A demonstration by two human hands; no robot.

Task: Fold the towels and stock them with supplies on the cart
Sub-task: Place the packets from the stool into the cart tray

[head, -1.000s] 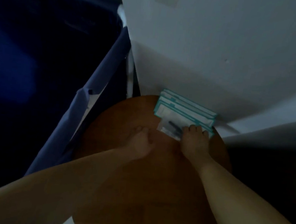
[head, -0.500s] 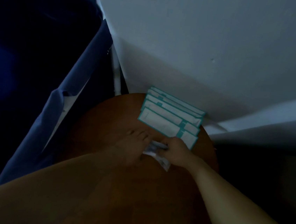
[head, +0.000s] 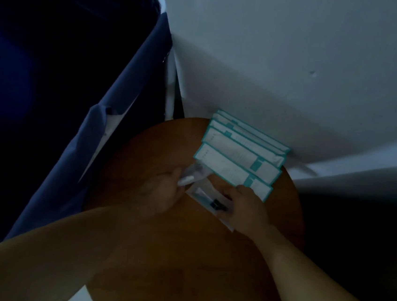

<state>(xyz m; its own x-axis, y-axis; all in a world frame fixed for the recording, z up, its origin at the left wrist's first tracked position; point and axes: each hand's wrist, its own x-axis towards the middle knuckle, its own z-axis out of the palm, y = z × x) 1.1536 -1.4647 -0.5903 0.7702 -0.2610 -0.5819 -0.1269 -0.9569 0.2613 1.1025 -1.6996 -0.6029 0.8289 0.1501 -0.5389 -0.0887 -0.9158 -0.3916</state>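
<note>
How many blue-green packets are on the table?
5 teal-edged packets, overlapping in one fan at the far edge of the round table by the wall, nearest beside the right hand. More may hide underneath.

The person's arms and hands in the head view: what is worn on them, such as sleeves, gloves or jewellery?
Nothing worn shows. Both forearms are bare to the picture's edge, with no sleeves. The left hand and the right hand have no gloves, and I see no watch, bracelet or ring, though the dim light could hide small details.

Bare left hand (head: pixel 161 193) and bare right hand (head: pixel 248 205) — both on bare forearms (head: pixel 313 285).
</note>
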